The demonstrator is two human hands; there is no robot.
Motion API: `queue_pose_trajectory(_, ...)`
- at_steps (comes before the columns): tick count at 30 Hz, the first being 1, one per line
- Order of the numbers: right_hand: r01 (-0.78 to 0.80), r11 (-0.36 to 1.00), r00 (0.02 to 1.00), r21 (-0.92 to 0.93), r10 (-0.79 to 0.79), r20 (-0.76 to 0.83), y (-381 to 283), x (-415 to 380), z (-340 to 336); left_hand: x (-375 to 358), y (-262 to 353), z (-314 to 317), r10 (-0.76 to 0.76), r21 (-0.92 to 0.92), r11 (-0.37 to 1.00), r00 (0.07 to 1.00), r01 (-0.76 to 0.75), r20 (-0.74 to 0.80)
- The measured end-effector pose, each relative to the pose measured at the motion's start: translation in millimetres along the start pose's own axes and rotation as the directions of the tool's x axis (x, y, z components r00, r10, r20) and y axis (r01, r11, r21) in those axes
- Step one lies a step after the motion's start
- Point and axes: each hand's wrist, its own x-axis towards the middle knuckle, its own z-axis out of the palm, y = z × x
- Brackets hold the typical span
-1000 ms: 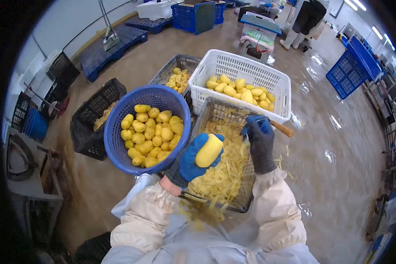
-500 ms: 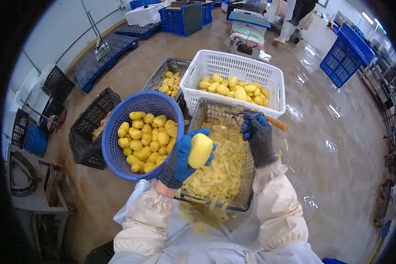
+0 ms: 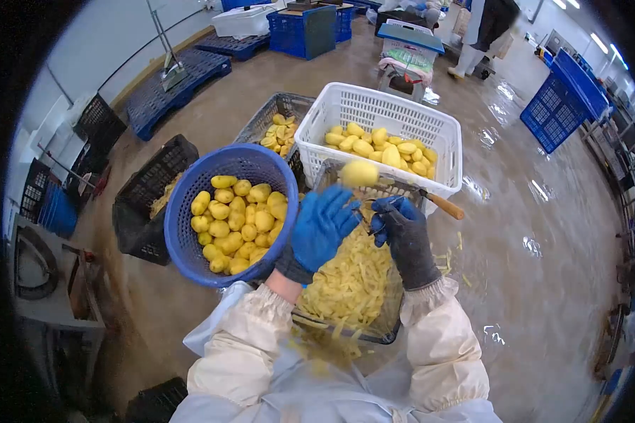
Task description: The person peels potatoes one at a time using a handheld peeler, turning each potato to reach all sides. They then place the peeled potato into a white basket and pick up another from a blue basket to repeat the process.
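The left hand (image 3: 321,224) was released, its gloved palm open and its fingers spread. 1 potato (image 3: 360,173), pale and blurred, hung in the air just beyond those fingertips, in front of the white crate (image 3: 402,116). The right hand (image 3: 404,236), also gloved, was clenched around a thin tool (image 3: 365,211), which pointed toward the left hand.

Below and between the 2 hands, a grey crate (image 3: 384,334) held a heap of peelings (image 3: 346,285). A wooden handle (image 3: 446,205) stuck out over its far edge, beyond the right hand and to its right. Farther out from both hands, the white crate held yellow potatoes (image 3: 391,156). Left of the left hand stood a round blue basket (image 3: 174,233) of potatoes, with a black crate (image 3: 142,236) beside it.
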Motion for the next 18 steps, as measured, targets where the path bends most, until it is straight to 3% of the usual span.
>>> queue_pose_trajectory(2,0.022,0.999,1.0,-0.026,-0.022,0.015,-1.6,0.5,-0.9,5.6,22.3,40.7,0.031,-0.001,1.0,0.998,-0.032,-0.062)
queue_pose_trajectory(4,0.119,0.992,0.993,-0.041,-0.12,-0.018,2.5,1.9,-4.8,3.1,38.1,29.8,0.088,0.08,0.993,0.996,-0.085,-0.028)
queue_pose_trajectory(6,0.089,0.993,0.996,-0.075,-0.088,0.016,-3.9,-1.3,-6.5,-5.3,64.6,10.4,0.144,0.17,0.975,0.99,-0.14,-0.007)
queue_pose_trajectory(8,0.073,0.996,0.997,-0.051,-0.074,-0.011,-2.0,0.5,-11.7,-9.0,96.8,-16.0,0.129,0.29,0.954,0.979,-0.079,-0.157)
queue_pose_trajectory(10,0.122,0.988,0.991,-0.098,-0.116,0.059,3.5,3.1,-18.7,-13.3,134.2,-50.7,0.276,0.417,0.897,0.925,-0.15,-0.262)
queue_pose_trajectory(11,0.119,0.986,0.993,-0.118,-0.117,0.029,3.3,3.5,-18.4,-18.8,154.5,-61.9,0.279,0.387,0.914,0.881,-0.121,-0.382)
queue_pose_trajectory(12,0.118,0.983,0.993,-0.139,-0.119,-0.002,3.4,4.7,-17.8,-25.1,168.7,-79.4,0.346,0.476,0.876,0.779,-0.07,-0.523)
queue_pose_trajectory(13,0.091,0.989,0.996,-0.12,-0.092,-0.001,5.0,6.5,-18.1,-39.1,196.0,-171.1,0.22,0.537,0.843,0.933,-0.036,-0.284)
queue_pose_trajectory(15,0.079,0.989,0.997,-0.126,-0.081,-0.01,7.5,9.4,-16.0,-46.2,206.3,-211.0,0.287,0.651,0.699,0.718,0.295,-0.634)
queue_pose_trajectory(16,0.068,0.989,0.997,-0.13,-0.072,-0.022,9.2,11.1,-15.5,-51.0,207.6,-239.6,0.284,0.647,0.703,0.719,0.293,-0.635)
queue_pose_trajectory(17,0.066,0.988,0.997,-0.137,-0.07,-0.022,9.0,11.7,-13.6,-57.7,205.9,-269.7,0.386,0.939,0.046,0.861,0.34,-0.33)
queue_pose_trajectory(18,0.032,0.991,0.999,-0.133,-0.035,-0.021,8.0,11.6,-10.7,-61.7,202.7,-285.7,0.236,0.754,-0.632,0.971,0.179,-0.032)
